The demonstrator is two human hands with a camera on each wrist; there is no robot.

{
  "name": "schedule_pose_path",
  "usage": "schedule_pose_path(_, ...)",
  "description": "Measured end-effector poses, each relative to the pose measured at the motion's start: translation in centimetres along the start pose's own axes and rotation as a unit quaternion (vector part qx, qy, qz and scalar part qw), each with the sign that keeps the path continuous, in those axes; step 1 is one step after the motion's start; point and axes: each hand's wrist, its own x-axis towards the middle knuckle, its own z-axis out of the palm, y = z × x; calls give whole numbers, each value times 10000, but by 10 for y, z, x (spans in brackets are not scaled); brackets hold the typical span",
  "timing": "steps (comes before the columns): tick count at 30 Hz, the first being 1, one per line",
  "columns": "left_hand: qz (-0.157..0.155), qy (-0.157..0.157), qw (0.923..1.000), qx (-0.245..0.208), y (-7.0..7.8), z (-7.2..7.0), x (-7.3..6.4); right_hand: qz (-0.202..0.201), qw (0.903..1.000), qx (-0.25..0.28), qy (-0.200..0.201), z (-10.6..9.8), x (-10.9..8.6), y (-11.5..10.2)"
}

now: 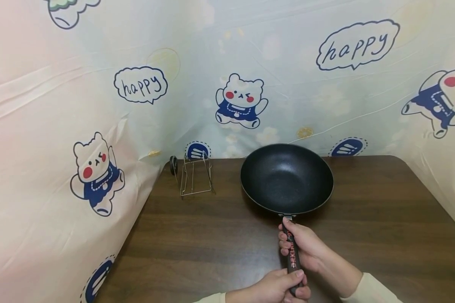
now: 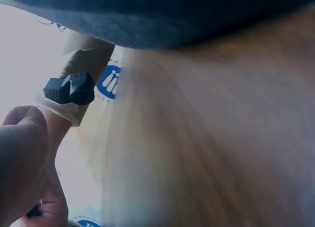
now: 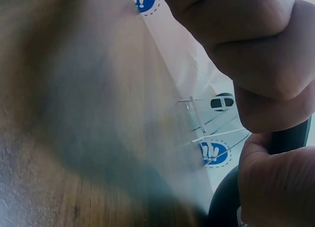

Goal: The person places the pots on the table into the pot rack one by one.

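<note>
We grip the pan (image 1: 286, 179) handle (image 1: 291, 248) with both hands, right hand (image 1: 307, 248) ahead of left hand (image 1: 277, 288), its long axis running from the table's (image 1: 383, 219) near edge toward the far edge.

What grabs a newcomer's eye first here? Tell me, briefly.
The round black non-stick wok at the middle of the dark brown wooden table, both hands on its long dark handle: right hand ahead, left hand at the end. A thin wire rack stands back left.
</note>
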Motion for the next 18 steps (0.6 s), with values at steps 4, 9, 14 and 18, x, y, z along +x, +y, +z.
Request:
schedule_pose_path(4,65,7,9999,132,0,1,-1,-103,9999,-23,82,3,0,1)
schedule_pose_path(9,165,0,9994,315,-1,1,-2,-204,9997,-99,53,7,-2,0)
schedule_pose_path(14,288,186,9965,765,1,0,-7,-252,9997,-70,12,13,-2,0)
schedule_pose_path(18,277,620,9908,1172,6,1,-13,-225,9997,39,40,20,-1,1)
